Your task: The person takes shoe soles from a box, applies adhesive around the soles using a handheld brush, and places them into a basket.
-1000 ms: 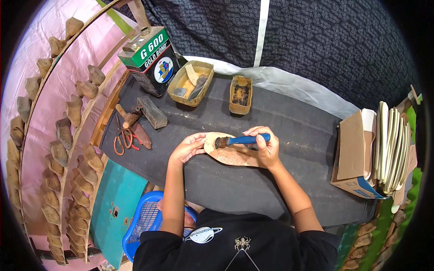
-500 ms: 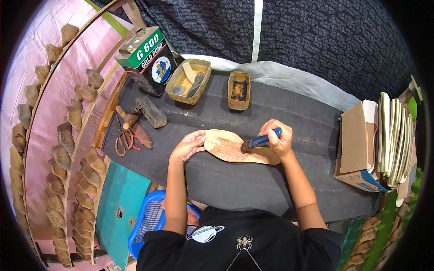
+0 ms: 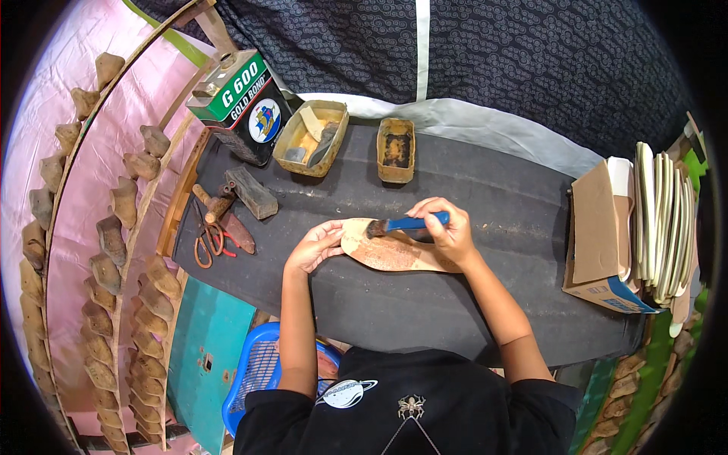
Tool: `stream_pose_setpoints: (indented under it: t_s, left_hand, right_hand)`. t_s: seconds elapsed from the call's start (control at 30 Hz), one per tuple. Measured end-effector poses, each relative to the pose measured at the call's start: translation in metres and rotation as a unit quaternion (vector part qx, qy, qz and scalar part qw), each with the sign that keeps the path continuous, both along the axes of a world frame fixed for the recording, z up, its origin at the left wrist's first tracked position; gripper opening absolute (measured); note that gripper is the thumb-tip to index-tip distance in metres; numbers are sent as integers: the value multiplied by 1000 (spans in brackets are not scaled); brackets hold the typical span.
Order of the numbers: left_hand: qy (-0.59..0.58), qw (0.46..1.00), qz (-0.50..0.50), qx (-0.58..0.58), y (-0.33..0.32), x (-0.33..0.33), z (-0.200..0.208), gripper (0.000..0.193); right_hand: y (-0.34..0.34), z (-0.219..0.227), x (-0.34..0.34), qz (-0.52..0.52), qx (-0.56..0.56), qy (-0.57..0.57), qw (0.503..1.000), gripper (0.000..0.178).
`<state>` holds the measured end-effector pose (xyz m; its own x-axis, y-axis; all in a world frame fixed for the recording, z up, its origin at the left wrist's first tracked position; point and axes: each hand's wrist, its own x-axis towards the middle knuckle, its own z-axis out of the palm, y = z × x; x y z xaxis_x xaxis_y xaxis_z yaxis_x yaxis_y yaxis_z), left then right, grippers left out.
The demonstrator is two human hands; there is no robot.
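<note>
A blue-handled brush with dark, stubby bristles (image 3: 409, 223) has swept leftward over the past half second, from the middle of a pale tan, sole-shaped sheet (image 3: 390, 255) back toward its rounded left end. The person's right hand (image 3: 451, 235) wraps the handle; the left hand (image 3: 318, 246) pinches the sheet's rounded end. The sheet sits over the middle of a black-covered worktable (image 3: 379, 311), nearer the person than a small, stained, tan rectangular tub (image 3: 396, 176); whether it lies flat cannot be told. With only that end visibly pinched, a hard stroke could swivel the sheet loose. Bristles carried too near the edge could smear the left fingers, and uneven pressure could leave the speckled brown surface patchy.
</note>
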<state>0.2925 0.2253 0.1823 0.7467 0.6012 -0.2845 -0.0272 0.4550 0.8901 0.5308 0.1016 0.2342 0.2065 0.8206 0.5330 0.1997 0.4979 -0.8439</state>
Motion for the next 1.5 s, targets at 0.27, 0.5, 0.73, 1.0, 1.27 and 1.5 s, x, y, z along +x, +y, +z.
stream_pose_setpoints:
  t_s: [0.27, 0.5, 0.73, 1.0, 1.27, 1.5]
  left_hand:
    - [-5, 1000, -1, -1, 2, -1, -3, 31]
    - [-5, 1000, 1, 2, 0, 0, 0, 33]
    - [1, 1000, -12, 14, -1, 2, 4, 32]
    - [26, 1000, -8, 14, 4, -5, -9, 27]
    - [16, 1000, -10, 13, 3, -2, -5, 29]
    - [12, 999, -29, 13, 4, -2, -4, 32]
  right_hand:
    - [-6, 11, 26, -47, 20, -42, 998, 22]
    - [-4, 11, 12, -43, -21, 68, 997, 22]
    - [2, 3, 0, 27, -50, 82, 995, 19]
    - [-2, 6, 27, -38, -13, -29, 999, 23]
    - [-4, 11, 16, -47, -9, 100, 994, 24]
    - [2, -2, -8, -4, -12, 46, 999, 17]
